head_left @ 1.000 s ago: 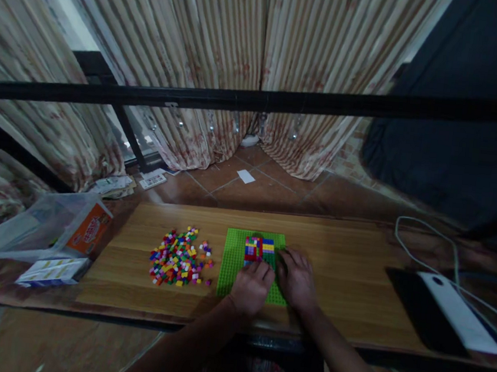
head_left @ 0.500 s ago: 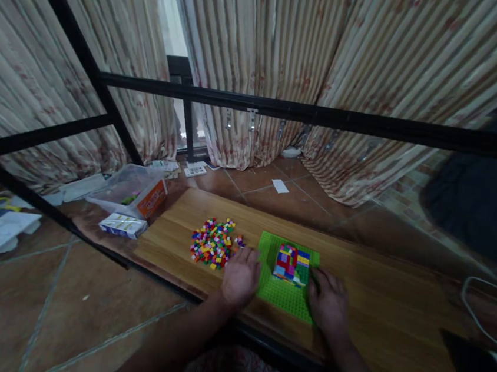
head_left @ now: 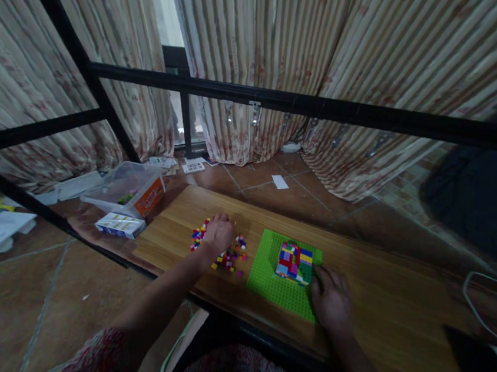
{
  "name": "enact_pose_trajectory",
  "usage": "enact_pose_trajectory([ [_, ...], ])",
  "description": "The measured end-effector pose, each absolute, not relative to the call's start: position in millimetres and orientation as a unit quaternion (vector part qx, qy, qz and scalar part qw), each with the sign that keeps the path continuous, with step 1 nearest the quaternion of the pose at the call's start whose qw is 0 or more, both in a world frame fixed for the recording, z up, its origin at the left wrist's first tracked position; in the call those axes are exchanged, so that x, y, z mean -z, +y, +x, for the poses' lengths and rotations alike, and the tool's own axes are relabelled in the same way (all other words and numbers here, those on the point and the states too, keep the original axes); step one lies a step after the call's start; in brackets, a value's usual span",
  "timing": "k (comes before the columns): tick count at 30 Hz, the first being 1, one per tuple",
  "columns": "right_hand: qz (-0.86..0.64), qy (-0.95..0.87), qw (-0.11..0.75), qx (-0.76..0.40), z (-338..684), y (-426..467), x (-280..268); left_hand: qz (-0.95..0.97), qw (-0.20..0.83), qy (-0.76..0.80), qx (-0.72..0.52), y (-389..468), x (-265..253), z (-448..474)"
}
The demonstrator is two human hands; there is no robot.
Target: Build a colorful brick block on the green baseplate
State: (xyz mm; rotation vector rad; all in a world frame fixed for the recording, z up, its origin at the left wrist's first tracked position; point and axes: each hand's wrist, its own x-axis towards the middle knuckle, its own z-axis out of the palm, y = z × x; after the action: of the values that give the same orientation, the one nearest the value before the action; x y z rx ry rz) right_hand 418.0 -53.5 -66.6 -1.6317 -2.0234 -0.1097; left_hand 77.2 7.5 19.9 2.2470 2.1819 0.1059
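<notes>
My left hand (head_left: 219,234) is over the pile of small coloured toy bricks (head_left: 225,260) on the left part of the wooden board. Its fingers point down among the bricks, and the fingertips are hidden. To the right lies a green studded baseplate (head_left: 265,276). A low block built of many-coloured bricks (head_left: 294,262) stands on it, with red, blue, yellow and green pieces on top. My right hand (head_left: 332,298) rests at the baseplate's right edge, close beside the block, thumb and forefinger apart. I cannot tell whether it touches the block.
A clear plastic box (head_left: 115,187) with an orange label and a small white carton (head_left: 120,225) stand off the board's left end. A black metal rail (head_left: 284,100) crosses beyond the wooden board (head_left: 388,295). A white cable (head_left: 468,292) curves at the right.
My left hand has moved left and away from me, from beside the baseplate onto the brick pile. Some bricks are spread further right. My right hand stays by the baseplate.
</notes>
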Motion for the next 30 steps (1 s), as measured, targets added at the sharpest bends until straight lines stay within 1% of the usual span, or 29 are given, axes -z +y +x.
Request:
enact_pose_trajectory([
  [5, -0.612, -0.744, 0.268, 0.033, 413.6, -54.4, 60.5, 0.727, 0.001, 0.687, -0.012, 10.0, -27.1, 80.2],
  [10, -0.624, -0.732, 0.270, 0.026, 409.4, -55.0, 55.2, 0.732, -0.008, 0.681, -0.022, -4.9, -40.7, 104.3],
  [12, -0.625, -0.731, 0.273, 0.021, 407.9, -55.3, 52.9, 0.729, 0.026, 0.682, -0.050, -15.8, -44.2, 121.2],
  [14, -0.627, -0.729, 0.274, 0.017, 406.6, -55.4, 50.3, 0.728, 0.094, 0.672, -0.096, -27.9, -45.4, 139.2],
  [17, -0.632, -0.726, 0.270, 0.014, 405.2, -55.7, 47.1, 0.744, 0.190, 0.619, -0.168, -44.4, -44.6, 164.0],
  [19, -0.635, -0.724, 0.271, 0.011, 404.6, -55.8, 45.8, 0.755, 0.230, 0.575, -0.215, -52.2, -43.8, 177.0],
  [25, -0.635, -0.719, 0.282, 0.000, 404.0, -55.7, 45.1, 0.749, 0.290, 0.512, -0.304, -55.4, -42.0, 198.2],
  [30, -0.642, -0.716, 0.272, -0.003, 403.2, -55.6, 43.1, 0.753, 0.295, 0.496, -0.317, -49.1, -39.7, 204.7],
])
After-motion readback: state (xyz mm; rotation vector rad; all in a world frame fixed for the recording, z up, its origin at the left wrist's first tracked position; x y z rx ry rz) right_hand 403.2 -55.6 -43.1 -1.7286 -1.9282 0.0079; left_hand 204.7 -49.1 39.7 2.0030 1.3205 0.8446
